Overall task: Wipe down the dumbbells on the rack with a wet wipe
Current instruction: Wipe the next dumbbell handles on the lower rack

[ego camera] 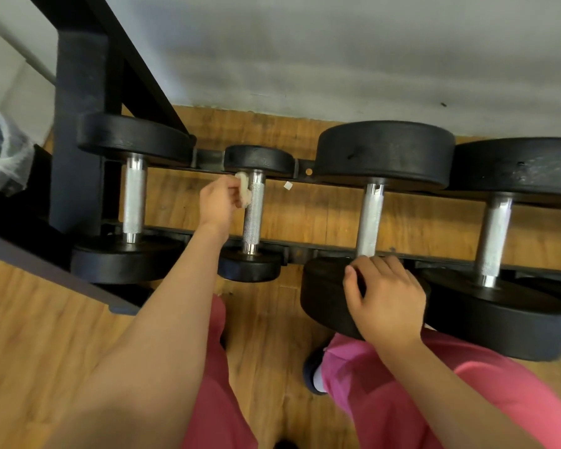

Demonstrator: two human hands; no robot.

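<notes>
Several black dumbbells with knurled steel handles lie across the black rack [300,254]. My left hand [216,202] is shut on a crumpled, greyish wet wipe [244,189], pressed against the upper end of the handle of the small dumbbell [253,215]. My right hand [384,296] rests with spread fingers on the near weight of the large dumbbell [373,218] to its right, holding nothing. Another dumbbell [133,199] lies at the far left, and a big one [496,234] at the far right.
The rack's thick black upright post [78,131] and a slanted brace rise at the left. A bin with a clear plastic liner [0,153] sits at the left edge. Wooden floor lies below, a grey wall behind. My pink trousers fill the bottom.
</notes>
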